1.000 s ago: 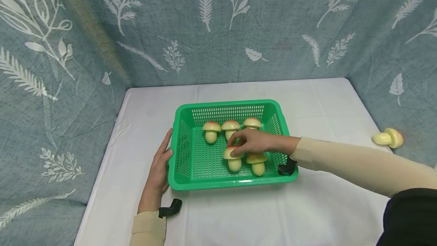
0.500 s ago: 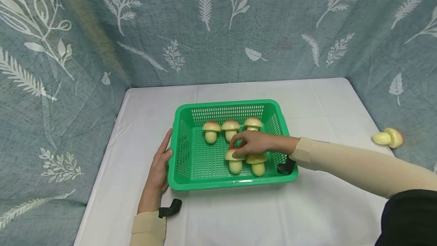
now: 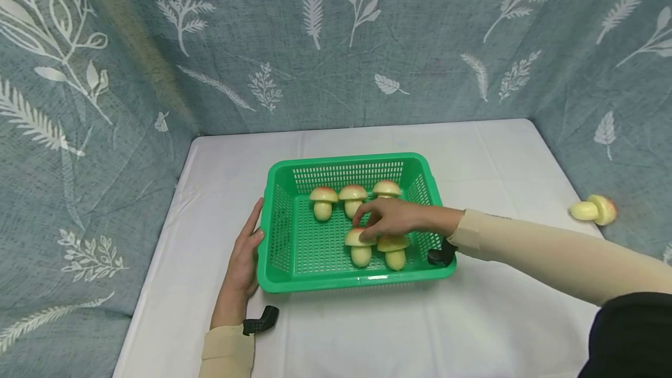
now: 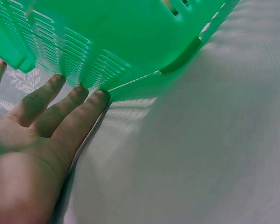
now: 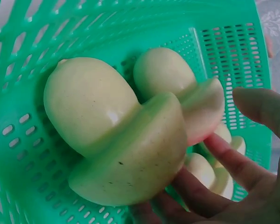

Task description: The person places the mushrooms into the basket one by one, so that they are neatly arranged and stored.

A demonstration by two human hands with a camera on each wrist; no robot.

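My left hand (image 3: 243, 255) rests against the left side of the green plastic basket (image 3: 266, 238), its straight fingertips touching the slotted wall in the left wrist view. My right hand (image 3: 391, 219) reaches into the basket over a front toy mushroom (image 3: 360, 254), with yellowish stem and red-tinged cap. In the right wrist view, the index fingertip touches this mushroom's cap (image 5: 203, 112), while the thumb (image 5: 259, 105) stands apart from it. A second front mushroom (image 3: 395, 256) lies to its right, beneath the hand. Behind them three mushrooms (image 3: 322, 202) form a row, the right ones partly hidden.
Another mushroom (image 3: 595, 210) lies at the table's far right edge. White cloth covers the table (image 3: 226, 179). A blue-grey curtain (image 3: 336, 92) with white leaf prints hangs around the back and sides.
The front-left mushroom shifted slightly right and toward the person with my right hand, then stayed still over the last half second. My left hand kept its place at the basket.
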